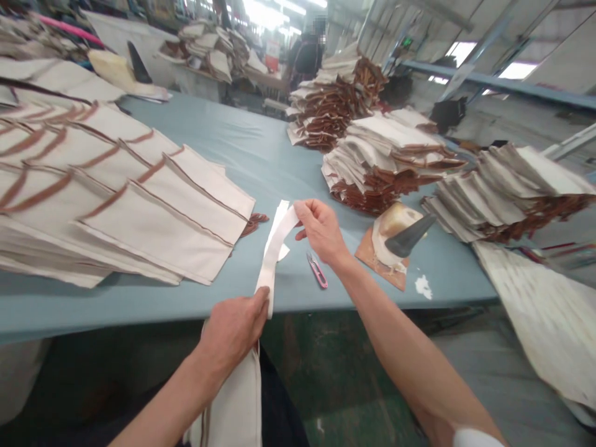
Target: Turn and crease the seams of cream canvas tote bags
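Table point(233, 127) blue, slightly wrinkled, fabric stacks point(391, 155) on it, green floor point(349, 360) below, ceiling lights point(265, 12) behind. White strip point(275, 245) at near edge, right hand point(321, 230) pinching upper end, left hand point(235, 326) pinching lower part.

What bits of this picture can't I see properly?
All in the head view:
Upper end of the white strip: hidden by the right hand pinching it.
Most fingers of the left hand: hidden behind the hand itself.
Bottom of the cream cloth: cut off by the lower edge.
Far side of the big cloth pile: cut off by the left edge.
What the red thing at the back is: too small and blurred.
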Motion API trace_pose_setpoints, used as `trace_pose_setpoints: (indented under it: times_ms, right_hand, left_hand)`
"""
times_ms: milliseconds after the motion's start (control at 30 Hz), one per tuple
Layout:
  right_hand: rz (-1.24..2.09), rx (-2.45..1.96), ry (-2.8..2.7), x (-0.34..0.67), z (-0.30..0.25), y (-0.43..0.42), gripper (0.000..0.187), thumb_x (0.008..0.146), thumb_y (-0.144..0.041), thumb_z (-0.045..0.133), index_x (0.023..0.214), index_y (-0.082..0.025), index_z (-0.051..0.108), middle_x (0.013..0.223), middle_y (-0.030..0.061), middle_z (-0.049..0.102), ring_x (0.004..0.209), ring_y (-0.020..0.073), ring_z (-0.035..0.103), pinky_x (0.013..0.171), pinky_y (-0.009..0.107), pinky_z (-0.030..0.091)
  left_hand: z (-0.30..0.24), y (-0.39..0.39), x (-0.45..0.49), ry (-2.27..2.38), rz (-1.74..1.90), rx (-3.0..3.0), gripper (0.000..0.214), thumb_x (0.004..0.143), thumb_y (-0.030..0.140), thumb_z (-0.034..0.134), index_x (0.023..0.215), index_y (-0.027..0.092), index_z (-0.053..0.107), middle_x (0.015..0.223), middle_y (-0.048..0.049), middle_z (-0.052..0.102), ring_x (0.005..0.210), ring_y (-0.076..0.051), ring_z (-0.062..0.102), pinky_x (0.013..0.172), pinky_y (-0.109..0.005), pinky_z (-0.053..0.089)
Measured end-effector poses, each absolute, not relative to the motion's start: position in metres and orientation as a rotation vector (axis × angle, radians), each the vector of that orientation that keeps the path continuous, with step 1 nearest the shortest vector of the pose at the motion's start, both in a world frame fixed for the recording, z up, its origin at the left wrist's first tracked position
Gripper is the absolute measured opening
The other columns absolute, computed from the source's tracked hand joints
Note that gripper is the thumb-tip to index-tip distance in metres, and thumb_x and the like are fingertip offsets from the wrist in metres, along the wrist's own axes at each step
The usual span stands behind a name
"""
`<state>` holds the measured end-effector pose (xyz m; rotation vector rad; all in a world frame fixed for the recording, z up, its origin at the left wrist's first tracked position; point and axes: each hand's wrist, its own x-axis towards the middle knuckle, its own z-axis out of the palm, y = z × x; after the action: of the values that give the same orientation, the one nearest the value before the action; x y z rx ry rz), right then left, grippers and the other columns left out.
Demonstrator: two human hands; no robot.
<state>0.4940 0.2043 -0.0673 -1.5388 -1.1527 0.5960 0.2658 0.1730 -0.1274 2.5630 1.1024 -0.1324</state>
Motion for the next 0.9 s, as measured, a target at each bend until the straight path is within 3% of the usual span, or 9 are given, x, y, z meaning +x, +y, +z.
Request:
trace_pose_setpoints:
  times_ms: [133, 267, 400, 600, 733, 900]
  right_hand:
    - [0.429, -1.649, -1.167, 0.53, -0.042, 0.268, 0.032, 0.108, -0.048, 0.07, 0.092, -0.023, 0.057, 0.082, -0.0012, 0.07, 0.074, 0.0142, 0.071, 0.06, 0.02, 0.055]
    - [0.288, -1.759, -1.145, 0.564, -0.022, 0.326, 0.025, 0.11, -0.023, 0.063, 0.087, -0.024, 0.054, 0.075, -0.0012, 0.067, 0.08, 0.0178, 0.071, 0.079, 0.029, 0.06]
    - [0.236, -1.784, -1.087, 0.586, -0.007, 0.372, 0.026, 0.11, -0.019, 0.056, 0.086, -0.025, 0.052, 0.077, 0.003, 0.07, 0.087, 0.0222, 0.074, 0.088, 0.035, 0.061]
    - [0.389, -1.676, -1.083, 0.572, 0.014, 0.41, 0.034, 0.117, -0.028, 0.052, 0.083, -0.022, 0.055, 0.072, -0.0007, 0.067, 0.07, 0.0132, 0.07, 0.067, 0.022, 0.06]
    - [0.56, -1.546, -1.166, 0.531, 0.025, 0.384, 0.036, 0.119, -0.032, 0.057, 0.085, -0.018, 0.062, 0.078, 0.0014, 0.075, 0.067, 0.0099, 0.072, 0.057, 0.015, 0.056]
    - [0.971, -1.257, -1.207, 0.467, 0.034, 0.299, 0.038, 0.112, -0.044, 0.071, 0.087, -0.017, 0.067, 0.082, 0.0041, 0.082, 0.065, 0.0122, 0.076, 0.05, 0.016, 0.057]
  left_hand:
    - [-0.126, 0.174, 0.267, 1.093, -0.161, 2.566, 0.034, 0.114, 0.026, 0.048, 0.136, 0.024, 0.074, 0.096, -0.0154, 0.089, 0.089, -0.034, 0.089, 0.074, -0.035, 0.061]
    - [-0.131, 0.173, 0.267, 1.076, -0.164, 2.562, 0.036, 0.114, 0.023, 0.051, 0.142, 0.025, 0.073, 0.099, -0.0138, 0.091, 0.09, -0.034, 0.089, 0.072, -0.034, 0.062]
    - [-0.146, 0.172, 0.264, 1.072, -0.148, 2.546, 0.043, 0.112, 0.017, 0.053, 0.15, 0.026, 0.071, 0.098, -0.0122, 0.091, 0.087, -0.034, 0.09, 0.069, -0.033, 0.062]
    - [-0.171, 0.169, 0.256, 1.055, -0.008, 2.465, 0.05, 0.105, 0.012, 0.057, 0.149, 0.027, 0.075, 0.098, -0.0122, 0.091, 0.084, -0.036, 0.09, 0.066, -0.033, 0.061]
    - [-0.178, 0.171, 0.248, 1.042, 0.198, 2.33, 0.045, 0.111, 0.028, 0.05, 0.148, 0.03, 0.076, 0.095, -0.0107, 0.091, 0.086, -0.034, 0.089, 0.068, -0.032, 0.059]
    - [-0.163, 0.17, 0.237, 1.014, 0.459, 2.038, 0.051, 0.114, 0.047, 0.042, 0.135, 0.025, 0.083, 0.093, -0.0086, 0.089, 0.087, -0.029, 0.086, 0.077, -0.032, 0.058]
